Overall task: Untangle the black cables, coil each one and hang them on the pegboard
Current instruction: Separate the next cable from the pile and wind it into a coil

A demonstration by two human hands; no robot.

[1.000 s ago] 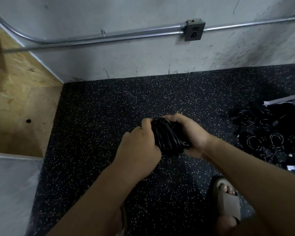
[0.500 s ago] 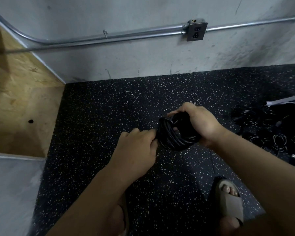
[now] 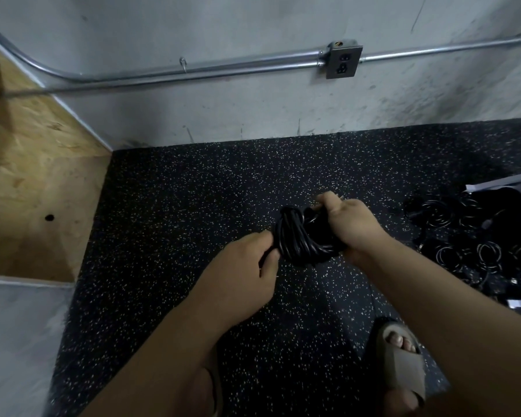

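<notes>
Left hand: our left hand (image 3: 241, 272) is curled, thumb and fingertips pinched on a strand at the 8 o'clock edge of the coiled cable (image 3: 295, 239). The palm faces down; we cannot see the inner fingers.
Right hand: our right hand (image 3: 352, 224) is closed round the 2 o'clock side of the same coil, knuckles up and the thumb tucked over the top loops.
Coiled cable: a thick black bundle of many loops, held in the air between our two hands, just right of the view's centre, above the floor (image 3: 193, 206).
Cable pile: more black cables (image 3: 469, 236) lie in loose rings on the floor at 3 o'clock of the coil, well apart from our hands. How far they are knotted we cannot tell.
Floor: black rubber with pale flecks, running to the grey wall at 12 o'clock.
Wall: a metal conduit (image 3: 193, 69) runs along it into a socket box (image 3: 343, 60), at 12 o'clock of the coil.
Plywood: a panel (image 3: 33, 176) stands at 9 o'clock.
Foot: a sandal (image 3: 400, 365) sits at 5 o'clock, under our right forearm.
</notes>
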